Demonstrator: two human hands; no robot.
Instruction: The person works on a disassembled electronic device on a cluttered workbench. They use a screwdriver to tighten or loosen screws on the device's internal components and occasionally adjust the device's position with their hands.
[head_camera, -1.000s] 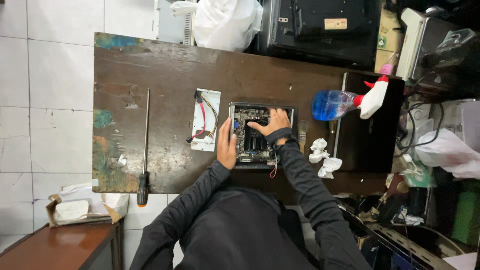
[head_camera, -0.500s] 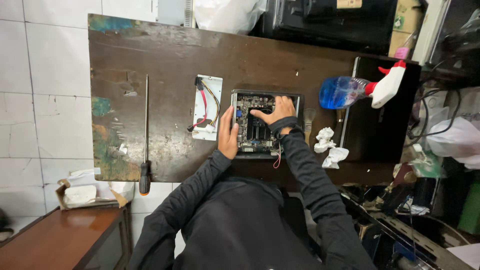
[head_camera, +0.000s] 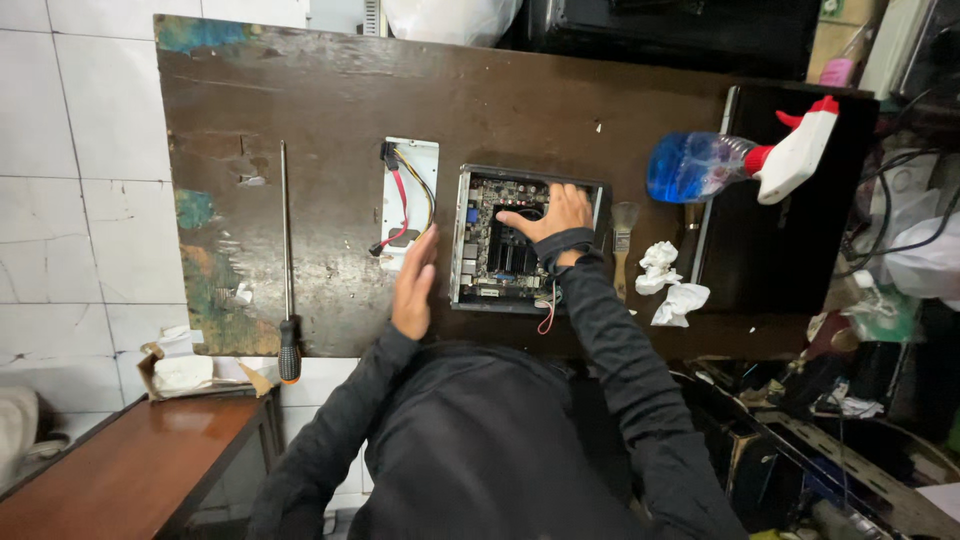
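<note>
- The open computer case (head_camera: 528, 240) lies flat near the middle of the dark wooden surface (head_camera: 300, 90), its circuit board facing up; a red and white wire trails from its near edge.
- The right hand (head_camera: 552, 212) rests inside the case, fingers spread over the board near the fan; its grip is apart and closed on nothing that I can see.
- The left hand (head_camera: 414, 283) lies flat and open just beside the case's left wall, fingers together and straight; it seems placed to steady the case rather than hold it.
- To do this well, I judge the left palm should press against the wall so the case cannot slide; the right fingertips should work lightly, touching connectors and edges, not the small parts.
- The white side panel (head_camera: 411, 195) with red and yellow cables lies just left of the case; the cables should be kept off the board.
- A long screwdriver (head_camera: 286, 270) lies well apart to the left; a small brush (head_camera: 624, 232) sits just right of the case; crumpled tissues (head_camera: 668, 285) and a blue spray bottle (head_camera: 735, 162) lie further right.
</note>
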